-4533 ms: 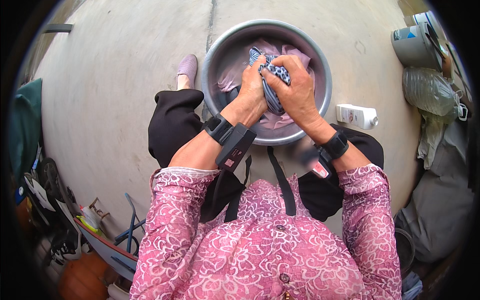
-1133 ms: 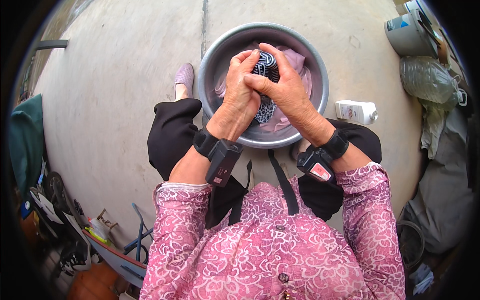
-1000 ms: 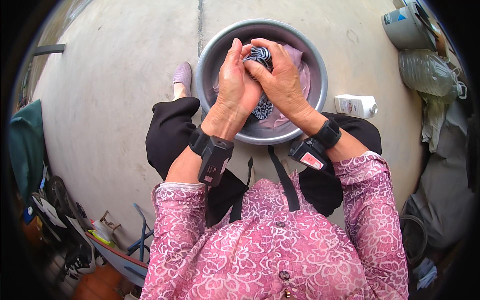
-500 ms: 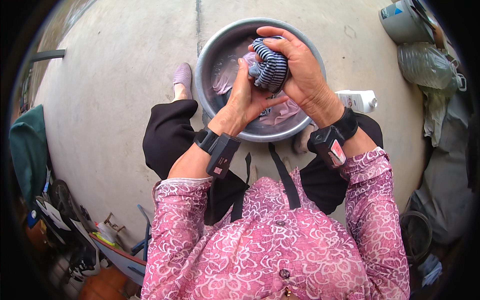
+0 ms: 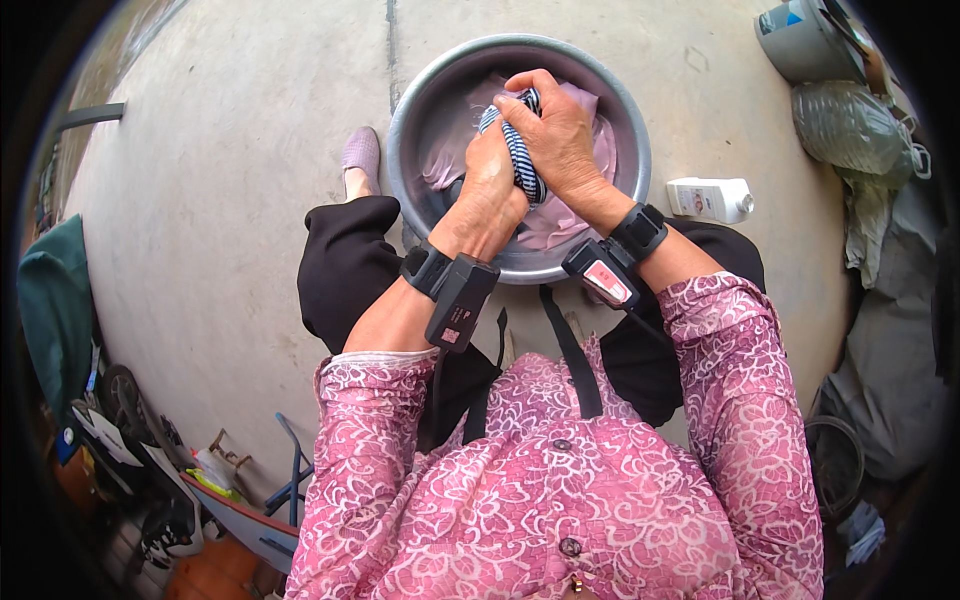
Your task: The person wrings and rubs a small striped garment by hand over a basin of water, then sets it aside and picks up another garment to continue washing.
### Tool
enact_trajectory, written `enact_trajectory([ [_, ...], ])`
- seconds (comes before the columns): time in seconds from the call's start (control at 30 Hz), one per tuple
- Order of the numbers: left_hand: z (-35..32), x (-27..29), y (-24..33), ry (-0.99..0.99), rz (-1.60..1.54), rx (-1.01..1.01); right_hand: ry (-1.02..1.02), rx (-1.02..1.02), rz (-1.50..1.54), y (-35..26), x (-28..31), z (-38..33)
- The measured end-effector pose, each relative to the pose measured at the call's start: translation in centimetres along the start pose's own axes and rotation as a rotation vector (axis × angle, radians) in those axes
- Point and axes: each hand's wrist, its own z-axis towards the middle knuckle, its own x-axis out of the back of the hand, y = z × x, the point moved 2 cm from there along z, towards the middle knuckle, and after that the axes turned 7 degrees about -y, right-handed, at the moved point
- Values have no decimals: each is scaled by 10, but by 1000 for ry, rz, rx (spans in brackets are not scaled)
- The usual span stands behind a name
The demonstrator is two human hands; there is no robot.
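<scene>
Striped cloth [image 5: 522,160]: mostly hidden between left hand [image 5: 492,195] and right hand [image 5: 558,140]. Basin [image 5: 420,90]: near rim covered by forearms. Grey bucket [image 5: 800,40]: cut off at top edge. Clutter at lower left: too dark to identify.

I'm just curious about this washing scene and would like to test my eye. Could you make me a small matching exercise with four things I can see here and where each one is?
Things:
1. striped cloth
2. metal basin
3. white bottle
4. pink cloth

Places:
A. lying on its side on the concrete, right of the basin
B. gripped between the left hand and the right hand
C. lying inside the basin, under the hands
D. on the ground in front of the person's knees

Pairs: 1-B, 2-D, 3-A, 4-C
</scene>
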Motion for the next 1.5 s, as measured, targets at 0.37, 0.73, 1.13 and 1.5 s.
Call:
enact_trajectory([
  [0.37,-1,25,5,-93,-28,83,-64,108,-33,-15,-7,-19],
  [0.73,-1,17,34,98,38,58,-491,315,136,-17,23,-3],
  [1.13,-1,36,29,19,100,48,-447,22,190,-33,37,6],
  [1.5,-18,19,6,-223,-29,218,-554,-379,906,-68,51,-2],
])
